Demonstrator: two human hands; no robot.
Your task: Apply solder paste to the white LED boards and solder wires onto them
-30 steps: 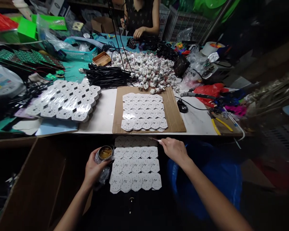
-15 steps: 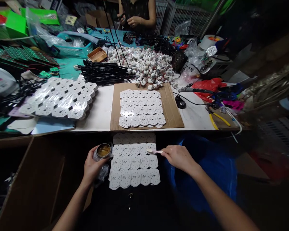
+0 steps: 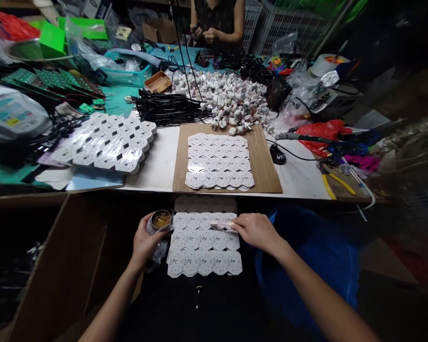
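Observation:
My left hand point(image 3: 145, 241) is wrapped round a small open tin point(image 3: 161, 220) with amber-brown paste inside and clear plastic about it. In my right hand point(image 3: 258, 232) is a slim pale brush point(image 3: 223, 224), much like a toothbrush, its head over the upper part of a white panel stack point(image 3: 204, 261). Whether the bristles touch the panels I cannot tell. These panels have scalloped edges, small holes and dark printed marks, and they lie below the table edge, between my hands. A similar stack of white panels point(image 3: 219, 165) rests on a cardboard sheet point(image 3: 269, 173) on the table.
More white panels point(image 3: 107, 142) are stacked at left, beside black cables point(image 3: 167, 108). A heap of small white parts point(image 3: 231, 99) lies behind the cardboard. A soldering iron point(image 3: 288, 136) and yellow-handled pliers point(image 3: 337, 184) lie right; a blue bag point(image 3: 306, 266) hangs below. Opposite sits another person point(image 3: 217, 21).
The brush in my right hand has moved left across the upper rows of the panels. My left hand still holds the tin. The whole view has shifted a little.

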